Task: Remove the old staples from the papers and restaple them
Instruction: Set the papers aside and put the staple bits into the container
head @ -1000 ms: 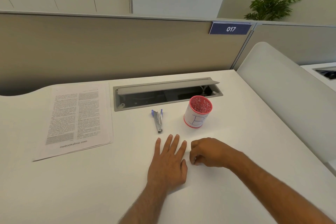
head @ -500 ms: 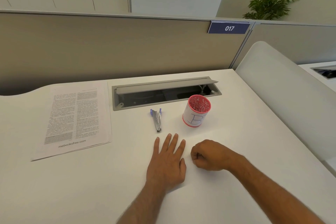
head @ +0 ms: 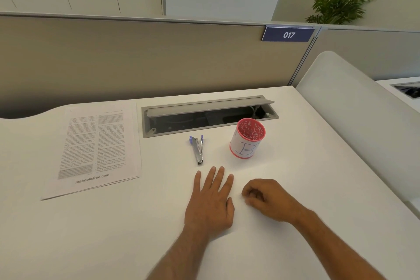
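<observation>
My left hand point(head: 210, 202) lies flat on the white desk with its fingers spread, palm down. A faint edge beside its wrist suggests a blank white sheet under it. My right hand point(head: 268, 200) rests just to its right, fingers curled and pinched together at the surface; nothing is visible between the fingertips. A small silver stapler with blue ends point(head: 197, 149) lies just beyond my left fingertips. A stapled stack of printed papers point(head: 95, 148) lies at the far left, out of reach of both hands.
A red mesh cup with a white label marked B point(head: 247, 138) stands right of the stapler. Behind it is an open grey cable tray point(head: 204, 118) set into the desk. A beige partition point(head: 159, 57) closes the back, and a white curved panel point(head: 352, 120) bounds the right side.
My right hand has shifted slightly to the right, away from my left hand, fingers still curled. My left hand stays flat in the same place.
</observation>
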Available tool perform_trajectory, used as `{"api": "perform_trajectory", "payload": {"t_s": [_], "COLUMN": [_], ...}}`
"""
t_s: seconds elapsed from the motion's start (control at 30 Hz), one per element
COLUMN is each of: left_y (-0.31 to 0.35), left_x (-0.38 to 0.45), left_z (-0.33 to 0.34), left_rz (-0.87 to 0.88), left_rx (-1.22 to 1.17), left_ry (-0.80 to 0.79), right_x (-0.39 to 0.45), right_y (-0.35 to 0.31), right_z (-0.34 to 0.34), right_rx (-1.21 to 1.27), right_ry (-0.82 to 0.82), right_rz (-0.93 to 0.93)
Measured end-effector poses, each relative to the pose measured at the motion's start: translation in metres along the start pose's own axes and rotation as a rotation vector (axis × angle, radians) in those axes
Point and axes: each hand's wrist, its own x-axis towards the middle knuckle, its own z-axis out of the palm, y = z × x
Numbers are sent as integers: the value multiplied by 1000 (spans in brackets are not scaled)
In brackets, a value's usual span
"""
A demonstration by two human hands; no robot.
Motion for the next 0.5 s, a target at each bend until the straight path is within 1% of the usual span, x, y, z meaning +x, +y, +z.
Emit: {"api": "perform_trajectory", "payload": {"t_s": [0.1,0.23,0.5], "left_y": [0,0,-1], "left_x": [0,0,0], "left_z": [1,0,0], "left_rz": [5,3,13], "left_rx": [4,-4,5], "left_ry": [-2,-3,0], "right_x": [5,15,32], "right_y": [3,-3,-20], "right_z": [-8,-12,-22], "right_rx": [3,-106,-305], "right_ry": [-46,-128,-264], "right_rz": [-18,-73,-111]}}
